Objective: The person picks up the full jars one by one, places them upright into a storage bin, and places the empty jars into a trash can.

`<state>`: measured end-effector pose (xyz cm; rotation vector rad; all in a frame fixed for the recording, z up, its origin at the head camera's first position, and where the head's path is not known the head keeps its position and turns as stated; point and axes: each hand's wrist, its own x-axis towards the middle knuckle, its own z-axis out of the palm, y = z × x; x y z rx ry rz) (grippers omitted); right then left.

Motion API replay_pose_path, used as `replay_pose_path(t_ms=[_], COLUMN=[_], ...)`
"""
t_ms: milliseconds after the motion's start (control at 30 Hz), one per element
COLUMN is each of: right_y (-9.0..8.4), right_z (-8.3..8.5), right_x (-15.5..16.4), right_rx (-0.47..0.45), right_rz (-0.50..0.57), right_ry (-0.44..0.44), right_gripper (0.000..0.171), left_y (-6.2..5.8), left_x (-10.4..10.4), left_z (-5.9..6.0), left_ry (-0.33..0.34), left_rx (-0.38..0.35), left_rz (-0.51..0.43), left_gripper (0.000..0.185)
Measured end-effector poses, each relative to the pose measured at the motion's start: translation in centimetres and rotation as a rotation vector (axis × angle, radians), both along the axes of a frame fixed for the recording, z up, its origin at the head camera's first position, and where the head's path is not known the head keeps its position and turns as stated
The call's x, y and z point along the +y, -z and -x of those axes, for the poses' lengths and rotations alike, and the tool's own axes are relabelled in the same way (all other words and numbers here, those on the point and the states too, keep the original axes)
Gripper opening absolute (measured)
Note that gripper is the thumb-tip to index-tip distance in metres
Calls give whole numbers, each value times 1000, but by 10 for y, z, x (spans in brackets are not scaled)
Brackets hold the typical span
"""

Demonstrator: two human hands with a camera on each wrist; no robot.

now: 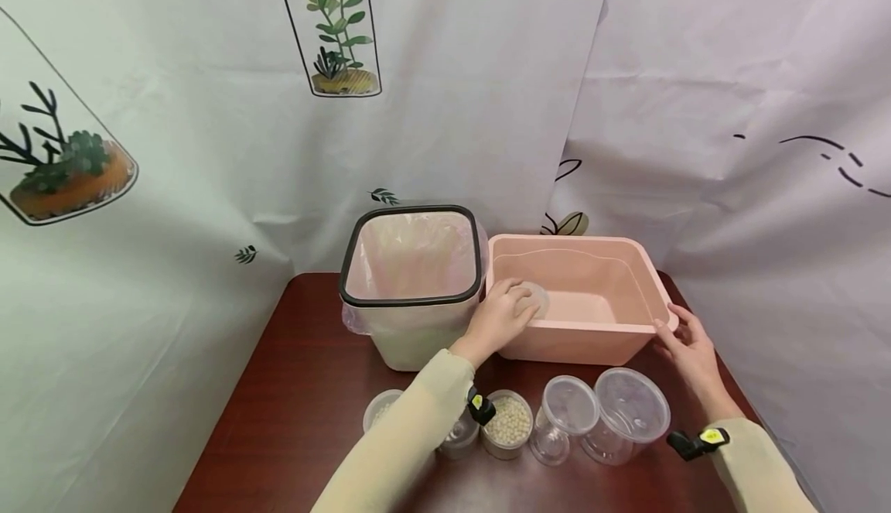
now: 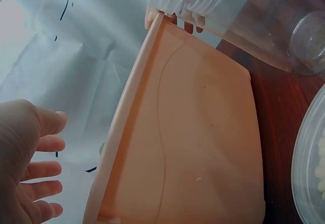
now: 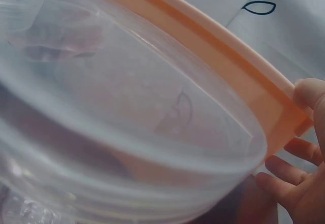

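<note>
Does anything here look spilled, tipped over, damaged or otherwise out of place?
Nothing stands out. The lined bin and pink tub stand upright, the clear containers sit in a row on the table, with no spill visible. The left hand holds a small lid over the tub.

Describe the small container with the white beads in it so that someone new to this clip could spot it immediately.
Start at the pink tub at the back of the dark wooden table. In front of it a row of clear plastic containers runs along the near edge. The bead cup stands just right of the left sleeve; it alone shows a plain fill of small white beads, while the two to its right look empty.
</note>
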<state>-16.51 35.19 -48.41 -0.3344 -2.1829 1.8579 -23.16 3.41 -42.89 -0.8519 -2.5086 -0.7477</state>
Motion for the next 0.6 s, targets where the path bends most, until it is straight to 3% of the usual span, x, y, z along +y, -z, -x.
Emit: replay_pose_path(t_ms=[600], right_y=[1], right_z=[1], right_x=[1], right_rx=[9], right_rz=[-13], right_ry=[8], right_gripper=[57], left_y=[-2], left_x=[-24], left_z=[-22], left_ry=[88], left_rx=[34], left_rz=[-46], left_gripper=[26])
